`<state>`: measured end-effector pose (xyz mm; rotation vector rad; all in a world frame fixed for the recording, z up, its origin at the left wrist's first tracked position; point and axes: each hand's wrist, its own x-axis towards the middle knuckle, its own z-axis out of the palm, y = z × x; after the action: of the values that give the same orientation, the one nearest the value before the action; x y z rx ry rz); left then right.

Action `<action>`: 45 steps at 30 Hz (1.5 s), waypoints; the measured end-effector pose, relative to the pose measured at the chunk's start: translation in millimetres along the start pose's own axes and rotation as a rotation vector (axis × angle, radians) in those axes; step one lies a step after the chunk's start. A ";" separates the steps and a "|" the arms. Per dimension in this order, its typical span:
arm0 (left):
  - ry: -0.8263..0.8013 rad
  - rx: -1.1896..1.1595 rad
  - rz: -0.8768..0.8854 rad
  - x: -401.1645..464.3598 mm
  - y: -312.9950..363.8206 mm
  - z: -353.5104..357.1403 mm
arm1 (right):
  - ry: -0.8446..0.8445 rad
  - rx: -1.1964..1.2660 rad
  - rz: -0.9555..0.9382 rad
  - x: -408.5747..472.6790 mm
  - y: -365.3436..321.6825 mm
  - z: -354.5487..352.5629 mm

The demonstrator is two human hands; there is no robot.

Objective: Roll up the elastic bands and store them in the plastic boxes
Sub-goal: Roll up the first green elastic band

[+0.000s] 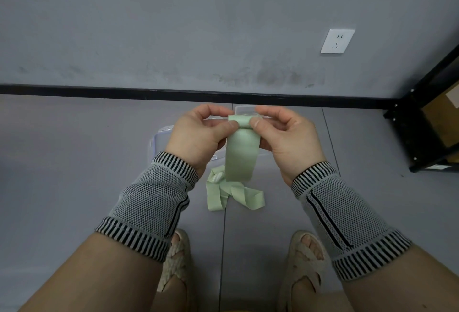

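While its loose tail trails onto the grey floor (74, 162), a pale green elastic band (242, 152) is pinched at its rolled top edge by the left hand (198, 132) and right hand (285, 135), thumbs and fingers closed on it, above clear plastic boxes (161, 137).

The left hand (198, 132) and right hand (285, 132) are raised together, fingers pinched, thumbs pointed inward.
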<state>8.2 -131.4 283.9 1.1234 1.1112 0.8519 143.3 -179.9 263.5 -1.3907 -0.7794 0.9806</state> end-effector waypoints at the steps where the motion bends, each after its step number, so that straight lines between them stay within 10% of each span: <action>1: -0.013 0.003 0.004 -0.2 0.0 0.3 | -0.012 -0.017 0.009 0.2 0.0 -0.9; 45: -0.099 0.554 0.113 -5.5 0.3 -14.5 | -0.442 -0.554 -0.161 -12.1 1.7 -5.7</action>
<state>-7.2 -132.9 284.8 1.6802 1.2460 0.5756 143.2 -193.4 262.7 -1.5580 -1.5590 0.9984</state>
